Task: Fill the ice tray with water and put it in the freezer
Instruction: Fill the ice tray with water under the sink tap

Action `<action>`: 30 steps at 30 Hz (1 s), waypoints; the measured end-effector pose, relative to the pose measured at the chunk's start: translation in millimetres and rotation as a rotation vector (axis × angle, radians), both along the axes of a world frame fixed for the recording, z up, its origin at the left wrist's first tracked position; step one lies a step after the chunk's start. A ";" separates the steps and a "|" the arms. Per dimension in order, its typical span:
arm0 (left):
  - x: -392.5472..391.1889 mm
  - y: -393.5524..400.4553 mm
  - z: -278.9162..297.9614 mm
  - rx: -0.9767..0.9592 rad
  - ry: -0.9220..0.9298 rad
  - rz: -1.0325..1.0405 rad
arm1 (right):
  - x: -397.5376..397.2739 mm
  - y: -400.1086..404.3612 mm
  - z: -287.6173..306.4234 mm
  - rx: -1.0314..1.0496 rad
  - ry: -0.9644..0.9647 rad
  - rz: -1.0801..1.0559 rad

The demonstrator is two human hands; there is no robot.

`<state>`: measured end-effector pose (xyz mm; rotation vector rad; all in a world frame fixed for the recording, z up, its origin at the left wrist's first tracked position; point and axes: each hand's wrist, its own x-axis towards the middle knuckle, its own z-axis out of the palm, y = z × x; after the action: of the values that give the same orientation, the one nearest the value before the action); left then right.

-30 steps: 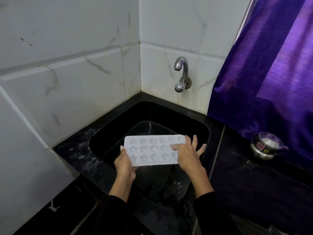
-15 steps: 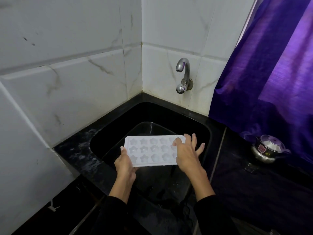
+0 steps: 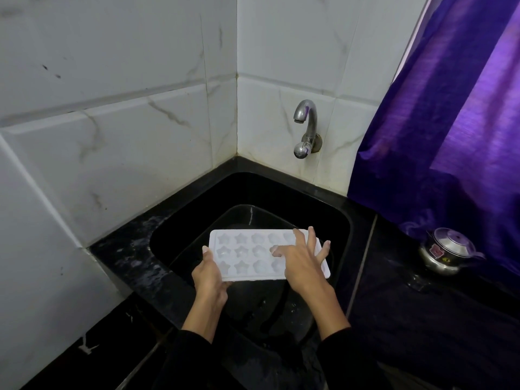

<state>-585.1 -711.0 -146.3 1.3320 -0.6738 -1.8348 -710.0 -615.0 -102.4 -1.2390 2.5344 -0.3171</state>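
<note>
A white ice tray (image 3: 247, 254) with star and flower shaped wells is held level over the black sink (image 3: 197, 209). My left hand (image 3: 209, 274) grips its near left corner, thumb on the rim. My right hand (image 3: 302, 260) lies flat on top of the tray's right half, fingers spread and pressing on the wells, hiding that end. The chrome tap (image 3: 305, 128) on the back wall is above and behind the tray; no water runs from it.
White marble-look tiles line the walls to the left and behind. A black stone counter (image 3: 422, 319) surrounds the sink. A small steel lidded pot (image 3: 447, 251) stands on the counter at right, under a purple curtain (image 3: 450, 122).
My right hand has slid from the tray's right edge further onto its top, fingers now spread over the wells. The tray and left hand stay about where they were.
</note>
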 end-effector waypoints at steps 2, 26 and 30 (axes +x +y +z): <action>-0.6 0.9 0.1 0.002 0.001 -0.004 | 0.4 -0.8 -0.5 0.006 0.035 0.011; -0.8 -0.3 2.0 0.001 0.003 -0.001 | 3.7 -3.6 -0.1 -0.003 0.111 0.032; 0.0 -0.4 2.4 -0.001 0.007 0.008 | 6.9 -3.5 -2.6 0.000 0.126 0.055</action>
<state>-585.0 -711.4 -143.9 1.3248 -0.6647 -1.8318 -703.1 -618.5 -105.0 -1.3654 2.5989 -0.2331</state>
